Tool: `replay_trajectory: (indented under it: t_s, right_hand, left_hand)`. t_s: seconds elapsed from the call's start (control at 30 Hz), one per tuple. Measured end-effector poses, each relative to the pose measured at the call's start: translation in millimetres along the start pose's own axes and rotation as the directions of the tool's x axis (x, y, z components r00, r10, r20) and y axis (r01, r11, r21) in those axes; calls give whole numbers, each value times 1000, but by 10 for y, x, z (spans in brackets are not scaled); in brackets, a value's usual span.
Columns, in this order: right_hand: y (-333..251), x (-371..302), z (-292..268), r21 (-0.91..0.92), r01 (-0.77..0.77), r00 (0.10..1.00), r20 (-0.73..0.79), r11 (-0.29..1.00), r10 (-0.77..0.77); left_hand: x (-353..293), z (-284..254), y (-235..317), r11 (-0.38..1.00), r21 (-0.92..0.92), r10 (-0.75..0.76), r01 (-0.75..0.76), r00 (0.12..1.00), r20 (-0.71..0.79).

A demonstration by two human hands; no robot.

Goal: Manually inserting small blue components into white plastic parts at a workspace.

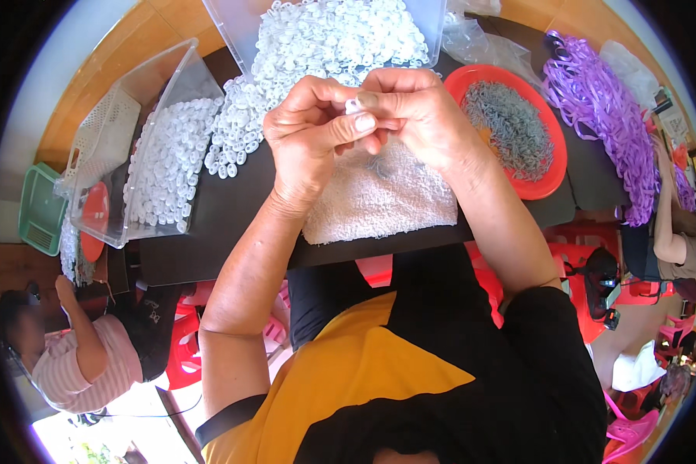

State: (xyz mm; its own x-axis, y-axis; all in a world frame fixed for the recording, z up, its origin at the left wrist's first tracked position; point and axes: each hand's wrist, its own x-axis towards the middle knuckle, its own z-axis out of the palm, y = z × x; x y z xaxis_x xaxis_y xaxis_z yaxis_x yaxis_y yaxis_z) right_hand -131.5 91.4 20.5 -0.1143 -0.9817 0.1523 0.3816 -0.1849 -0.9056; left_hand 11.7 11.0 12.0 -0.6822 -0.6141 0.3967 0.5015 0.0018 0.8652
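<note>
While tight on a white piece [352, 107], both hands' fingers [339, 133] near white-filled bin [232, 32], red bowl [551, 170] of grey bits [510, 127].

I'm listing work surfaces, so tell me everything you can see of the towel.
The towel is pale, slightly pinkish, with a nubbly, terry-like texture. It lies roughly flat on the dark table, its near edge close to the table's front. A few thin grey bits rest on it. The left hand and right hand, above it, hide part of its far side.
</note>
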Motion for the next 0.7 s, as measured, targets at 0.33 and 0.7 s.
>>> replay_trajectory:
  t_s: [0.33, 0.7]
  right_hand:
    - [-8, 37, 0, -337, 144, 933, -268, 930, -242]
    - [68, 63, 52, -577, 222, 892, -206, 786, -403]
  left_hand:
    - [82, 52, -48, 974, 103, -171, 201, 955, -243]
    - [59, 50, -34, 939, 258, -172, 228, 960, -222]
